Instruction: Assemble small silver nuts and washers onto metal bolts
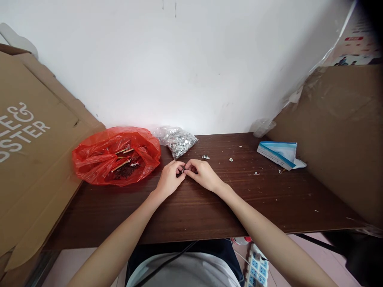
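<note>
Over the middle of the dark wooden table (209, 215), my left hand (171, 176) and my right hand (203, 173) meet at the fingertips. Both are closed in a pinch around a tiny dark and shiny piece (182, 170), mostly covered by the fingers and too small to name. Just behind them lies a clear plastic bag (179, 141) full of small silvery metal parts. A few loose metal bits (205, 157) rest beyond my right hand. To the left, an opened red plastic bag (89, 159) holds gold-coloured sticks and small dark pieces.
A large cardboard box (38, 167) borders the table on the left, another cardboard box (338, 131) on the right. Toward the right lie a blue and white packet (278, 153) and a small ring-shaped piece (230, 160). A power strip (257, 267) is on the floor below.
</note>
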`<state>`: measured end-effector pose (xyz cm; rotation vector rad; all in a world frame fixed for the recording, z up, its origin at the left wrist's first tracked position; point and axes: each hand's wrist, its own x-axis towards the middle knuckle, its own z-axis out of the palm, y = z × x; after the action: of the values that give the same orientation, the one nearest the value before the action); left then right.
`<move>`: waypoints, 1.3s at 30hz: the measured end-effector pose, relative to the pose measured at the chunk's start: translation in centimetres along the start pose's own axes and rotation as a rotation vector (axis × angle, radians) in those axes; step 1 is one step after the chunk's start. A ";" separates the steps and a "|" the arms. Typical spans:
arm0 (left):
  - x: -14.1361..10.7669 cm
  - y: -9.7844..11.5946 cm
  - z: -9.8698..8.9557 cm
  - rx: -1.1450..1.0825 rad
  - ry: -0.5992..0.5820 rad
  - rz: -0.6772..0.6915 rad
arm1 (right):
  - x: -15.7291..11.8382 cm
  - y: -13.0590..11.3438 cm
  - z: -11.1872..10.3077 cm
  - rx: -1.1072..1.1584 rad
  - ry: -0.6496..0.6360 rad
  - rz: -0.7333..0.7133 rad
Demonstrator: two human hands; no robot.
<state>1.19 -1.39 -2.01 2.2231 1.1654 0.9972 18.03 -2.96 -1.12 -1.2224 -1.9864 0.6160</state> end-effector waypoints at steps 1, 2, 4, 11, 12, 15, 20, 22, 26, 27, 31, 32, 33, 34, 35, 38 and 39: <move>0.0 0.0 0.0 0.013 -0.002 0.008 | 0.0 0.0 0.0 0.005 0.012 -0.008; 0.0 0.0 0.0 0.025 -0.002 0.017 | 0.0 0.0 0.0 0.019 0.031 -0.012; 0.0 0.1 0.0 0.029 0.007 0.030 | 0.1 0.0 0.0 0.079 0.075 -0.001; 0.3 0.6 -0.5 -0.284 0.034 -0.099 | 0.4 0.2 0.1 0.494 0.165 0.097; 0.4 0.7 -0.6 -0.325 0.035 -0.113 | 0.5 0.2 0.0 0.540 0.162 0.098; 0.5 1.0 -0.9 -0.410 0.064 -0.137 | 0.6 0.1 -0.2 0.640 0.141 0.092; 0.7 1.5 -1.4 -0.637 0.026 -0.199 | 0.5 -0.6 -0.8 0.708 0.120 0.063; 0.8 1.6 -1.5 -0.722 -0.005 -0.237 | 0.4 -0.9 -1.0 0.722 0.111 0.043; 0.8 1.7 -1.6 -0.757 -0.012 -0.275 | 0.4 -1.1 -1.0 0.737 0.107 0.002; 0.8 1.8 -1.6 -0.748 -0.012 -0.280 | 0.4 -1.0 -1.0 0.726 0.110 -0.008; 0.8 1.8 -1.6 -0.760 -0.027 -0.314 | 0.4 -1.0 -0.9 0.624 0.144 -0.046; 0.8 1.8 -1.7 -0.770 -0.030 -0.316 | 0.3 -1.0 -0.9 0.604 0.151 -0.060; 0.8 1.9 -1.7 -0.778 -0.033 -0.314 | 0.3 -1.1 -1.0 0.588 0.155 -0.075; 0.8 1.8 -1.8 -0.781 -0.035 -0.309 | 0.3 -1.2 -1.1 0.577 0.157 -0.089; 0.8 1.8 -1.8 -0.779 -0.037 -0.303 | 0.3 -1.3 -1.1 0.573 0.157 -0.098; 0.7 1.6 -1.8 -0.753 -0.033 -0.289 | 0.2 -1.3 -1.2 0.603 0.147 -0.075; 0.7 1.5 -1.8 -0.744 -0.031 -0.286 | 0.2 -1.2 -1.2 0.616 0.149 -0.045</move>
<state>0.85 -1.53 0.39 1.4392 0.8676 1.0468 18.20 -3.24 0.54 -0.8120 -1.5257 0.9903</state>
